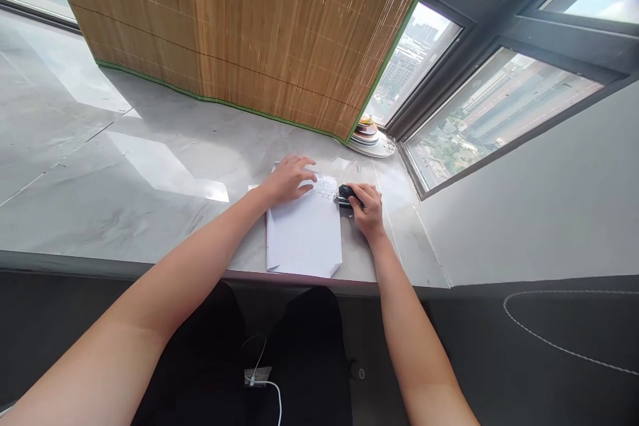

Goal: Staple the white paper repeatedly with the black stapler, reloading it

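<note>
Your left hand (pixel 293 180) lies loose on the paper (pixel 303 236), likely to keep it flat on the worktop (pixel 90 193) (a bottom corner (pixel 336 270) curls up). Your right hand (pixel 368 210) grips the black stapler (pixel 345 192) by the paper's right edge.

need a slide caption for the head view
Left hand over white rectangular paper, right hand gripping a black stapler at the paper's right edge, on a grey marbled ledge.
</note>
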### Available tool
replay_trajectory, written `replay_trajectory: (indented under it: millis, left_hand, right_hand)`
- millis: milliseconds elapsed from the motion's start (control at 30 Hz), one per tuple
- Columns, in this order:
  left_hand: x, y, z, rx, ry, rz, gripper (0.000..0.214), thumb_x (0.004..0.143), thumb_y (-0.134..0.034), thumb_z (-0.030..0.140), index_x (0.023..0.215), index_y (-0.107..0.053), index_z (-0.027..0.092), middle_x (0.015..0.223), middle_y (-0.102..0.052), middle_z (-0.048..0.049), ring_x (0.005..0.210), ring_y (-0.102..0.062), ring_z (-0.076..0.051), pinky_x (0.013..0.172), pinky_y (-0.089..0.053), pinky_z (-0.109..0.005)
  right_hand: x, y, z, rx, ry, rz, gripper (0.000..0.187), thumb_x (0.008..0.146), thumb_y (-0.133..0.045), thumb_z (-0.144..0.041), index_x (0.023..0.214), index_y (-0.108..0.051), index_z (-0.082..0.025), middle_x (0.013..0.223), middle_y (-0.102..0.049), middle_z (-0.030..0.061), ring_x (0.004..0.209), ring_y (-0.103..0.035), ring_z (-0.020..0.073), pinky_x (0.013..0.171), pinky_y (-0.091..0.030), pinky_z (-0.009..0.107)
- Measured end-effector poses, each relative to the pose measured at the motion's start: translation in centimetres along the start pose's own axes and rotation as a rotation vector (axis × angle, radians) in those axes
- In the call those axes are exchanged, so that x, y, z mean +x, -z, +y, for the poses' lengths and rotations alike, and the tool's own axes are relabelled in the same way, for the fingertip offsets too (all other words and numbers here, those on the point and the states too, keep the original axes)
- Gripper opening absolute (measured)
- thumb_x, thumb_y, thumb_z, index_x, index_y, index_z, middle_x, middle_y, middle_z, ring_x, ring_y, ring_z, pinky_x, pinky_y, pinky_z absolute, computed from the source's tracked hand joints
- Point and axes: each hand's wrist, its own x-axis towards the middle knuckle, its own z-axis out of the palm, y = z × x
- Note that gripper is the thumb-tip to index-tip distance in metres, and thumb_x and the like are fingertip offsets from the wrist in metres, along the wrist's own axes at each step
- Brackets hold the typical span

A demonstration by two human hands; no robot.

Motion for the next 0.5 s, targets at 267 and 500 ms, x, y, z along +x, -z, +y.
replay_trajectory:
  millis: [267,500]
  left_hand:
    - [-0.8,0.5,1.1,-0.108,-0.297,-0.328,0.039,0.107,-0.062,0.048,0.143,-0.075,0.045,0.168,-0.054,-0.0055,0.155,-0.047,-0.036,0.129,-0.033,-0.056]
    - [-0.9,0.4,3.2,-0.041,-0.233,-0.439,0.065,0.102,-0.057,0.070,0.164,-0.051,0.052,0.184,-0.026,-0.0049,0.169,-0.022,-0.044,0.129,-0.012,-0.075]
  right_hand:
    - [0.2,0.3,-0.5,0.030,0.067,0.009,0.031,0.104,-0.054,-0.026,0.127,-0.075,-0.027,0.114,-0.076,0.0092,0.106,-0.068,0.0300,0.094,-0.053,0.049]
    - [0.0,0.7,-1.3,-0.068,0.101,-0.017,0.033,0.106,-0.052,-0.023,0.131,-0.073,-0.028,0.116,-0.077,0.0079,0.104,-0.067,0.0289,0.094,-0.048,0.049]
